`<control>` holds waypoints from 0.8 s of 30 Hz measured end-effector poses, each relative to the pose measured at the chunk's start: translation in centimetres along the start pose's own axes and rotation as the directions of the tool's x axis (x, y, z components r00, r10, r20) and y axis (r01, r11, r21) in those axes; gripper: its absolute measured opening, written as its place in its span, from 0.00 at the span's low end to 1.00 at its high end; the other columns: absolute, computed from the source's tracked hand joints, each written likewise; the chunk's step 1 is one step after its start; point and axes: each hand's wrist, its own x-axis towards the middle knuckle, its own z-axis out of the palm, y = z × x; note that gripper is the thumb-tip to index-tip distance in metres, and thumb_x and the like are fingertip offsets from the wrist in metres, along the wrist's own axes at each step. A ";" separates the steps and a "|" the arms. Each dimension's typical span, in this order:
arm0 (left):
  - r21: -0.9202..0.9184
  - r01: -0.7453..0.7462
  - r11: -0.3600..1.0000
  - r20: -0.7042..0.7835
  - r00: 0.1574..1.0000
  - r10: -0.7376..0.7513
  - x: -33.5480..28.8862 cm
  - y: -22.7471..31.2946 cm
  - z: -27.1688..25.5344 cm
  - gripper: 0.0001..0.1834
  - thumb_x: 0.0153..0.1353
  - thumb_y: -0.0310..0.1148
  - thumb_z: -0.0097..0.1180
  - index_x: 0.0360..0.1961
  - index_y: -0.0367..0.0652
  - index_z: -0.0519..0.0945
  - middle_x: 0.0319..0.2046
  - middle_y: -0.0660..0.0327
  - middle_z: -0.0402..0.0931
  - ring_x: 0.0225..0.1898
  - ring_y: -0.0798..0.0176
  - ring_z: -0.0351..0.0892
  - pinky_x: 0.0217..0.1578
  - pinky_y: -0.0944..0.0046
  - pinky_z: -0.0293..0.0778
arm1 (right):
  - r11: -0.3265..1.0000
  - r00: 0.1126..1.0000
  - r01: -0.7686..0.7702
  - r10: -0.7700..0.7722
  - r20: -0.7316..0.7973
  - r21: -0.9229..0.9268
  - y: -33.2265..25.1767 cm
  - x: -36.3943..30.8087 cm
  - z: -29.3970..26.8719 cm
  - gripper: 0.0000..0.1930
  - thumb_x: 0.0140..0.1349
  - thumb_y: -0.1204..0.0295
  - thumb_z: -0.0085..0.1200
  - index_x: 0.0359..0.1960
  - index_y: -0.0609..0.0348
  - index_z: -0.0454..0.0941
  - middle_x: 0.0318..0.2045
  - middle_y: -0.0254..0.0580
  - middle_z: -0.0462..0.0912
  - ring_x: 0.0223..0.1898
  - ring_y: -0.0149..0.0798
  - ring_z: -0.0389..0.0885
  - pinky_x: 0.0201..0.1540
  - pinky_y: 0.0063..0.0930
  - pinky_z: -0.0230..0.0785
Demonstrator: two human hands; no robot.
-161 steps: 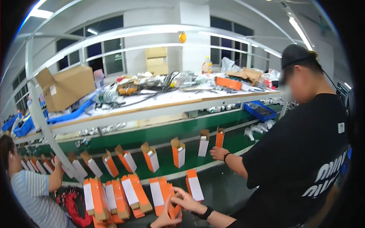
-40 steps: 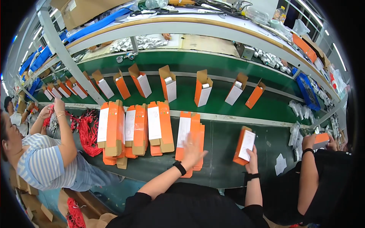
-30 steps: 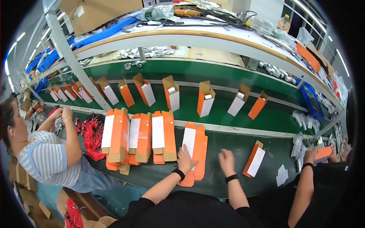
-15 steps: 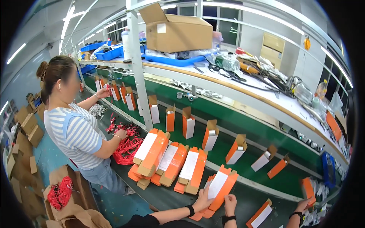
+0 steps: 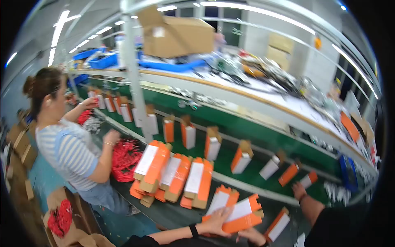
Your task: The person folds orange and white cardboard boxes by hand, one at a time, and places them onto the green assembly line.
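My left hand point(image 5: 217, 222) grips a folded-flat orange and white carton point(image 5: 242, 213), fingers lying over its white panel. At its lower edge, my right hand point(image 5: 252, 236) has its fingers closed on it; the picture is blurred there. Another flat carton point(image 5: 222, 199) lies just behind. To the left, stacks of flat orange and white cartons point(image 5: 199, 180) lie on the dark table point(image 5: 164, 214). A small orange and white box point(image 5: 278, 225) stands right of my right hand.
A co-worker's hand point(image 5: 299, 191) from the right touches a small box point(image 5: 308, 180) on the green conveyor point(image 5: 222, 171). Open-topped boxes point(image 5: 242, 157) line it. At left, a person point(image 5: 70, 148) works beside red cords point(image 5: 126, 160). A white post point(image 5: 135, 82) and a loaded shelf point(image 5: 255, 94) stand beyond.
My view has shifted, so the scene sits further left. The carton in my hands has turned flatter and moved off the one behind. The co-worker's hand has reached forward onto the conveyor with a box.
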 end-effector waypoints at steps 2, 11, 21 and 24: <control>-0.011 0.081 0.997 -0.032 0.996 -0.081 -0.5 1.3 -2.4 0.68 0.33 0.61 0.69 0.68 0.37 0.46 0.59 0.35 0.53 0.59 0.35 0.57 0.60 0.46 0.55 | 0.997 0.995 0.039 -0.033 -0.097 0.063 -6.5 0.9 0.8 0.21 0.66 0.57 0.43 0.53 0.60 0.70 0.42 0.43 0.81 0.38 0.33 0.81 0.27 0.21 0.73; 0.158 0.001 0.987 -0.088 0.996 0.013 -0.2 2.4 -4.0 0.65 0.30 0.50 0.73 0.67 0.39 0.49 0.58 0.42 0.52 0.59 0.38 0.54 0.58 0.44 0.53 | 0.983 0.936 -0.049 0.106 -0.335 0.175 -7.9 -0.3 -1.4 0.15 0.63 0.61 0.54 0.35 0.63 0.80 0.30 0.34 0.83 0.19 0.22 0.73 0.24 0.12 0.61; 0.007 -0.042 0.999 -0.065 0.997 0.042 -0.7 4.8 -0.8 0.64 0.29 0.48 0.73 0.67 0.37 0.50 0.57 0.42 0.52 0.60 0.38 0.53 0.58 0.45 0.53 | 0.998 0.943 -0.064 0.056 -0.327 -0.014 -4.7 0.3 0.0 0.07 0.56 0.76 0.53 0.32 0.67 0.81 0.24 0.30 0.79 0.24 0.21 0.72 0.26 0.17 0.64; 0.020 -0.081 0.997 -0.073 0.994 0.082 -0.1 5.6 -1.1 0.64 0.31 0.46 0.73 0.67 0.34 0.48 0.56 0.41 0.54 0.59 0.39 0.55 0.58 0.47 0.55 | 0.982 0.934 -0.188 0.176 -0.310 -0.008 -3.7 0.5 -1.8 0.08 0.56 0.77 0.53 0.34 0.68 0.81 0.24 0.34 0.80 0.22 0.24 0.74 0.22 0.18 0.65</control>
